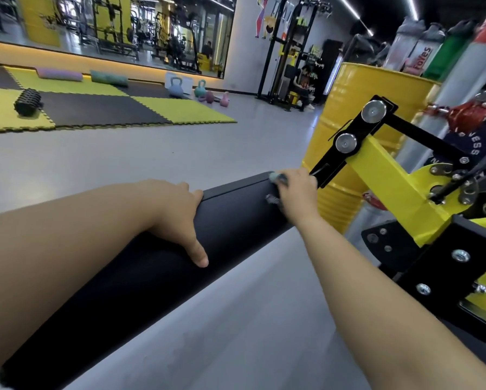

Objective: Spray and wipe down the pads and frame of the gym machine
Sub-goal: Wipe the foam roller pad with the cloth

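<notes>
Bunching a small teal-and-grey cloth (277, 178) under curled fingers, the right hand (297, 192) presses it against the far end of the long black pad (151, 266); only scraps of the cloth poke out above and beside the knuckles. Further back along that pad, the left hand (177, 212) lies flat across it, with the thumb spread down the near face and the fingers laid over the top edge, where their tips are hidden. The pad runs diagonally from the lower left up to a black bracket (346, 153) carrying two round silver bolts, and that bracket joins the yellow frame (388, 175) of the machine on the right. Just behind the bracket stands a yellow drum (348, 88). Above the drum a row of bottles shows, and one pale bottle (422, 57) bears red letters reading "foles", with the start of the word cut off. A dark fabric item (472, 142) near the frame carries white letters "VESS", partly hidden. Across the grey floor lie yellow and black mats (95, 108), a ridged black roller (27, 102) and several kettlebells (176, 87) below a wall mirror (95, 23).
</notes>
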Available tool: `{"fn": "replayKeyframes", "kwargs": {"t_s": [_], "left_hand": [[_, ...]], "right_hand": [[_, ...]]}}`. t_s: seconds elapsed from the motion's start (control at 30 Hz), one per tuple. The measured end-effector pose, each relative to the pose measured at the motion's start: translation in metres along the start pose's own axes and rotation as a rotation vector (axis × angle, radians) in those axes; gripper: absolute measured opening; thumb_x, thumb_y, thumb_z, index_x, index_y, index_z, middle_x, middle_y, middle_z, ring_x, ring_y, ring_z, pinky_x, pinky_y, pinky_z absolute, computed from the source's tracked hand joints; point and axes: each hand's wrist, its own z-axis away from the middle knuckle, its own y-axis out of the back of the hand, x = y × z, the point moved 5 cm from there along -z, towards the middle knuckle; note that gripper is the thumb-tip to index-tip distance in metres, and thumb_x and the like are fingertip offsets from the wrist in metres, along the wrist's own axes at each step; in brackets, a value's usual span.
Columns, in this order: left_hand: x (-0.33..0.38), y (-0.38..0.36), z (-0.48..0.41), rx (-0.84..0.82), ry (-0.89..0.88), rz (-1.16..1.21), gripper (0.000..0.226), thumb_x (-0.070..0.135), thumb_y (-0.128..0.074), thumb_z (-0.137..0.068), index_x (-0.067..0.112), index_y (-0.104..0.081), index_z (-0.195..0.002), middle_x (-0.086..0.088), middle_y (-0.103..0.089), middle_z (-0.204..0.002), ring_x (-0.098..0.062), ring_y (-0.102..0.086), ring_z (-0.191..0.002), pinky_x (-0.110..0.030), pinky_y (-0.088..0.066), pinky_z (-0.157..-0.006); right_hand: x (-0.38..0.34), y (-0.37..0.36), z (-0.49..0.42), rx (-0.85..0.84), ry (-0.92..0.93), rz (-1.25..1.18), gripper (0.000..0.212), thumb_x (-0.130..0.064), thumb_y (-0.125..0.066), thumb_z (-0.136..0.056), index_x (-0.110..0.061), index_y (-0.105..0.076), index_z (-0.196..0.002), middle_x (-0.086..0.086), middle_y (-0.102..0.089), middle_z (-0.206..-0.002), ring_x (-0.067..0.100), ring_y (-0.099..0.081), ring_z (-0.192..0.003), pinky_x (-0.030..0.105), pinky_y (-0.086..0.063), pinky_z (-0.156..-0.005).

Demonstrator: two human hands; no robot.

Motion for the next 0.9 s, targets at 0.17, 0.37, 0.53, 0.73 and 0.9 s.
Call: {"fn": "replayKeyframes", "kwargs": {"t_s": [0.17, 0.37, 0.53, 0.73, 0.9], "left_hand": [[0.001, -0.001, -0.001, -0.012, 0.017, 0.039, 0.117, 0.076, -0.071, -0.048, 0.028, -0.022, -0.143, 0.003, -0.04, -0.131, -0.025, -0.048, -0.116, -0.04, -0.043, -0.098], [0.003, -0.002, 0.001, 0.002, 0.041, 0.009, 0.118, 0.077, -0.07, -0.048, 0.027, -0.022, -0.143, 0.001, -0.04, -0.132, -0.025, -0.048, -0.117, -0.038, -0.043, -0.095], [0.002, -0.003, 0.001, -0.01, 0.041, 0.021, 0.118, 0.076, -0.071, -0.05, 0.028, -0.02, -0.144, 0.001, -0.039, -0.134, -0.026, -0.046, -0.12, -0.04, -0.042, -0.098], [0.004, 0.0, 0.001, -0.006, 0.051, 0.037, 0.111, 0.074, -0.072, -0.049, 0.026, -0.029, -0.138, 0.0, -0.041, -0.129, -0.026, -0.049, -0.115, -0.037, -0.042, -0.093], [0.004, 0.0, 0.004, 0.024, 0.058, 0.012, 0.11, 0.076, -0.071, -0.05, 0.027, -0.027, -0.139, 0.0, -0.042, -0.129, -0.026, -0.049, -0.116, -0.037, -0.042, -0.091]], "right_hand": [[-0.042, -0.004, -0.01, -0.126, -0.089, 0.009, 0.019, -0.016, -0.046, -0.094, -0.009, -0.064, -0.088, 0.015, -0.059, -0.101, 0.036, -0.053, -0.098, 0.035, -0.037, -0.078], [-0.08, 0.004, 0.012, -0.246, 0.249, -0.224, 0.026, -0.031, -0.058, -0.09, -0.023, -0.062, -0.115, 0.002, -0.064, -0.115, 0.025, -0.053, -0.109, 0.035, -0.041, -0.089], [-0.005, 0.002, -0.037, -0.155, -0.138, 0.084, 0.018, -0.021, -0.049, -0.093, -0.013, -0.066, -0.094, 0.016, -0.063, -0.106, 0.04, -0.052, -0.1, 0.036, -0.036, -0.081], [-0.101, -0.005, 0.002, -0.334, 0.196, -0.073, 0.01, -0.02, -0.056, -0.089, -0.014, -0.064, -0.091, 0.012, -0.065, -0.102, 0.032, -0.055, -0.099, 0.033, -0.037, -0.07], [-0.082, -0.001, 0.006, -0.242, 0.201, -0.163, 0.024, -0.02, -0.057, -0.09, -0.017, -0.065, -0.112, 0.007, -0.064, -0.116, 0.029, -0.053, -0.11, 0.032, -0.038, -0.087]]}}
